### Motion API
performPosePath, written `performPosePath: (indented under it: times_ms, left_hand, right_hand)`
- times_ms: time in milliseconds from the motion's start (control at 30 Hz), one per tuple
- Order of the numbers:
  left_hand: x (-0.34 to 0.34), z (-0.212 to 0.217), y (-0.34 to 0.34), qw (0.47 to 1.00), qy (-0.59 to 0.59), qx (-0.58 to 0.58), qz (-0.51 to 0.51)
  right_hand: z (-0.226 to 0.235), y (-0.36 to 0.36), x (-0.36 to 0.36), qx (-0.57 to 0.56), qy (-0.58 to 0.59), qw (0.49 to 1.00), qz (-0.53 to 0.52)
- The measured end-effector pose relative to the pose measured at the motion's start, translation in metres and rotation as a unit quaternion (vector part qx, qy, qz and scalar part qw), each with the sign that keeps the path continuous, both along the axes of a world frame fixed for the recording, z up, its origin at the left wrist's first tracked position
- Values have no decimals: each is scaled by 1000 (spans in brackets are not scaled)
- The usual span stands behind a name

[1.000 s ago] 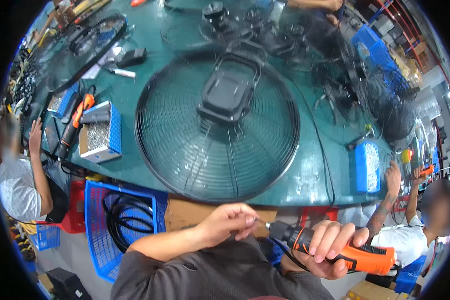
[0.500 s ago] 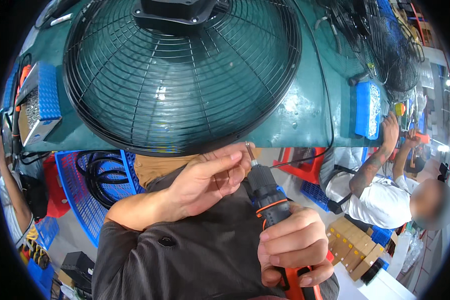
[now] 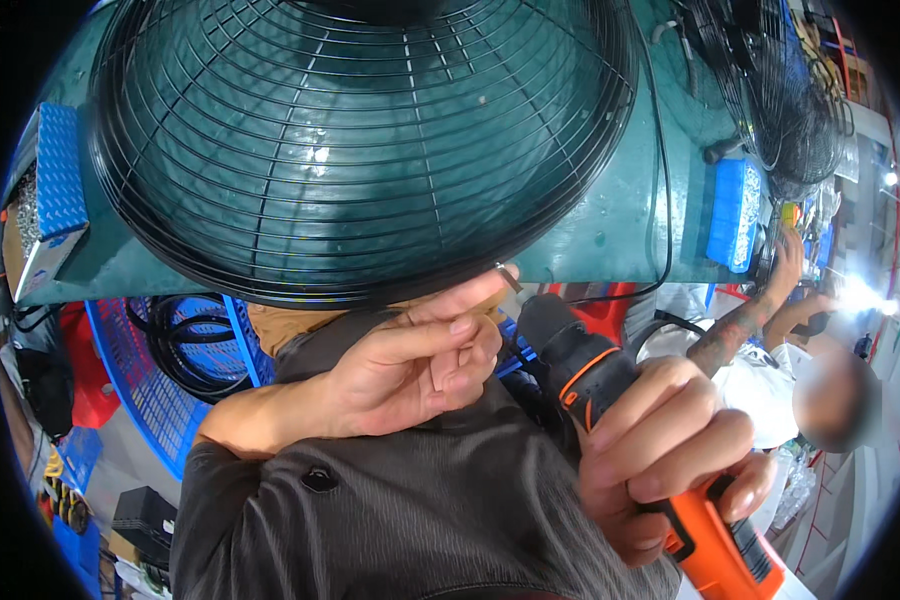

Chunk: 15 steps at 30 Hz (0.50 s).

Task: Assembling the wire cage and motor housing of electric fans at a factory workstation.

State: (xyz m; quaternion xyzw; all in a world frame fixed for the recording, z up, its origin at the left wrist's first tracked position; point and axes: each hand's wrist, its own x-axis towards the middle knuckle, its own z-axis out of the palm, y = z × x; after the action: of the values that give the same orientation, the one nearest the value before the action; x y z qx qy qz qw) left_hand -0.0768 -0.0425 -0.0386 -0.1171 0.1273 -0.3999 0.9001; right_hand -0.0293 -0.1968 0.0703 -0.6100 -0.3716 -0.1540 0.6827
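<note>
A round black wire fan guard (image 3: 425,195) stands on the green table, its near rim overhanging the front edge. My right hand (image 3: 670,450) is wrapped around an orange and black cordless drill (image 3: 595,375), tilted with its nose up and left toward the rim. The thin bit (image 3: 512,283) reaches a small silver piece beside the fingertips of my left hand (image 3: 420,365). That hand lies just under the rim, index finger stretched toward the bit's tip, the other fingers curled and the thumb against them. What its fingers hold, if anything, is too small to make out.
Left on the green table (image 3: 620,235) stands a blue-and-white box (image 3: 60,190) of small metal parts. A blue tray (image 3: 732,215) of small pieces sits right, near another person's arm (image 3: 750,315). A blue basket (image 3: 150,390) with coiled black tubing is below left. A black cable (image 3: 660,150) crosses the table.
The drill has swung to the right and tilted, its nose still near my left fingertips. The fan guard appears closer and larger, partly from a shift of the view. My left hand stays by the rim.
</note>
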Motion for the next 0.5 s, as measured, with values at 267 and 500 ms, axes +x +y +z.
performPosePath:
  times_ms: [267, 500]
  left_hand:
    - [1, -5, 3, 999, -36, -30, -9]
    - [3, -3, 13, 999, -23, -2, -27]
  right_hand:
    - [12, 16, 14, -23, 77, 997, -6]
    - [18, 31, 18, -68, 114, 991, -10]
